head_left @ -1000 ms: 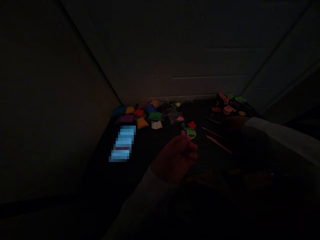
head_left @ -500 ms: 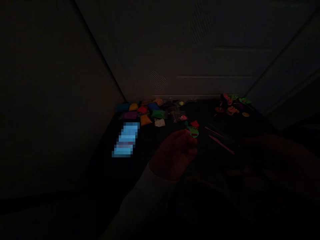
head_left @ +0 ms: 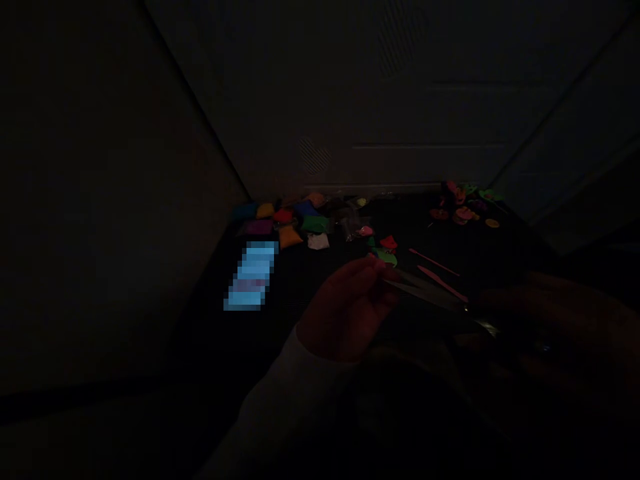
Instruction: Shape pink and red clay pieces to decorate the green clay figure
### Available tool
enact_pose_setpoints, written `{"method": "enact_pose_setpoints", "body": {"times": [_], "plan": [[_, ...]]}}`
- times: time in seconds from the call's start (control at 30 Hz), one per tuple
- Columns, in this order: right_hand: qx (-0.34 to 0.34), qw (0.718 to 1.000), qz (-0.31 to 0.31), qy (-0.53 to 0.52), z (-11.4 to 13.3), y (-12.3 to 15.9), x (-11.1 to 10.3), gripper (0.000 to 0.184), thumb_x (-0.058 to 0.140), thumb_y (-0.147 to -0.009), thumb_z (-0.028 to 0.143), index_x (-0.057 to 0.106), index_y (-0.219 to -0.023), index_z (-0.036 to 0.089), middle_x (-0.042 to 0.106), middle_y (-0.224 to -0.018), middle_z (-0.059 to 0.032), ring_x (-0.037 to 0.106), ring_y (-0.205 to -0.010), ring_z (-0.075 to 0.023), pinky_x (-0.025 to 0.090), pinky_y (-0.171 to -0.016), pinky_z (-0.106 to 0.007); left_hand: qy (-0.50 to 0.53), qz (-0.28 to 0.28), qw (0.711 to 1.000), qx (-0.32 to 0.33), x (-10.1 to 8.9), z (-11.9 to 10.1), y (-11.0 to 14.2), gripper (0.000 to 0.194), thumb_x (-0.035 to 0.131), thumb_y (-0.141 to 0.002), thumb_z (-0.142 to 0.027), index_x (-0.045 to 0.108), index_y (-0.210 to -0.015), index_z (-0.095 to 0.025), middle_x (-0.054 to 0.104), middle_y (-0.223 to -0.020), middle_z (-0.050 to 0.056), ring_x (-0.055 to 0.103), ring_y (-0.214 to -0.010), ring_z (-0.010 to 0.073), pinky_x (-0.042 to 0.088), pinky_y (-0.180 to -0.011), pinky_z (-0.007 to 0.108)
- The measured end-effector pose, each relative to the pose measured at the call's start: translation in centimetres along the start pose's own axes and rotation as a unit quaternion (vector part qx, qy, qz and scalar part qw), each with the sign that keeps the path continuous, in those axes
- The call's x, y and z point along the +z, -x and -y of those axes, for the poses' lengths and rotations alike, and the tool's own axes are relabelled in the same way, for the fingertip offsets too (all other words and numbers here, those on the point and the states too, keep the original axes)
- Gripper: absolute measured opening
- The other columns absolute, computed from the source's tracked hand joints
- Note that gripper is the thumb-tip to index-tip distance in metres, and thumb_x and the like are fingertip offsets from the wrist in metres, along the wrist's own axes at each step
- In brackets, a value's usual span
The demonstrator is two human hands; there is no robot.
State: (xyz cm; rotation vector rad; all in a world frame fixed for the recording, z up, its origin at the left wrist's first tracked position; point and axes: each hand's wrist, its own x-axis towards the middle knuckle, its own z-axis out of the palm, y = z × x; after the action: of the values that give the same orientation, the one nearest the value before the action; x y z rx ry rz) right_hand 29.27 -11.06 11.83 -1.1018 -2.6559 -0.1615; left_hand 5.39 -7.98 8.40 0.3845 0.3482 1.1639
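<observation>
Dark table (head_left: 310, 287), two hands (head_left: 345, 307) (head_left: 565, 320), one scissors (head_left: 431, 292)

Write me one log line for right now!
left hand: pinching pink bit | right hand, very dark: scissors pointed at pink bit | nearby: green piece, two pink sticks

Shows stripes on the heart (head_left: 315, 156) at twelve o'clock, purple on the bag (head_left: 259, 227) at nine, banded blue on the screen (head_left: 251, 276) at eight; pink on lump (head_left: 380, 265) and tools (head_left: 443, 283), yellow on disc (head_left: 492, 223), towards three.
</observation>
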Motion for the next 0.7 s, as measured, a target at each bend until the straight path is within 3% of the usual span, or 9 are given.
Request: {"method": "enact_pose_setpoints", "body": {"times": [0.2, 0.37, 0.57, 0.7], "plan": [[0.006, 1.0, 0.01, -0.006, -0.2, 0.14, 0.35, 0.045, 0.044, -0.072, 0.033, 0.038, -0.115, 0.025, 0.059, -0.084, -0.0033, 0.055, -0.067, -0.0179, 0.048, -0.052, -0.029, -0.024, -0.002, 1.0, 0.01, -0.23, 0.08, -0.07, 0.004, 0.06, -0.068, -0.015, 0.063, -0.067, -0.018, 0.063, -0.07, -0.002, 0.058, -0.072, 0.0083, 0.044, -0.069, 0.02], [-0.003, 1.0, -0.002, -0.004, -0.18, -0.16, 0.26, 0.046, 0.044, -0.071, 0.033, 0.037, -0.116, 0.025, 0.06, -0.085, -0.004, 0.056, -0.069, -0.0189, 0.048, -0.054, -0.03, -0.05, -0.045, 0.998, 0.003, 0.05, -0.11, -0.15, 0.006, 0.061, -0.064, -0.012, 0.063, -0.066, -0.018, 0.062, -0.067, -0.001, 0.058, -0.071, 0.0105, 0.044, -0.069, 0.023], [-0.022, 1.0, 0.0, 0.0, 0.0, -0.57, -0.05, 0.043, 0.042, -0.072, 0.032, 0.038, -0.114, 0.022, 0.059, -0.086, -0.0049, 0.056, -0.07, -0.0184, 0.048, -0.051, -0.028, -0.03, -0.017, 0.999, 0.014, 0.1, -0.03, -0.17, 0.009, 0.065, -0.06, -0.012, 0.064, -0.066, -0.018, 0.064, -0.065, -0.002, 0.058, -0.07, 0.0091, 0.044, -0.068, 0.021], [-0.015, 1.0, 0.009, -0.009, -0.07, -0.59, 0.04, 0.042, 0.043, -0.071, 0.031, 0.039, -0.113, 0.024, 0.06, -0.087, -0.0036, 0.057, -0.07, -0.0178, 0.049, -0.052, -0.028, -0.053, -0.026, 0.998, 0.012, 0.06, -0.09, -0.26, 0.009, 0.064, -0.06, -0.011, 0.063, -0.065, -0.019, 0.064, -0.066, -0.003, 0.059, -0.07, 0.0098, 0.044, -0.067, 0.023]]}}
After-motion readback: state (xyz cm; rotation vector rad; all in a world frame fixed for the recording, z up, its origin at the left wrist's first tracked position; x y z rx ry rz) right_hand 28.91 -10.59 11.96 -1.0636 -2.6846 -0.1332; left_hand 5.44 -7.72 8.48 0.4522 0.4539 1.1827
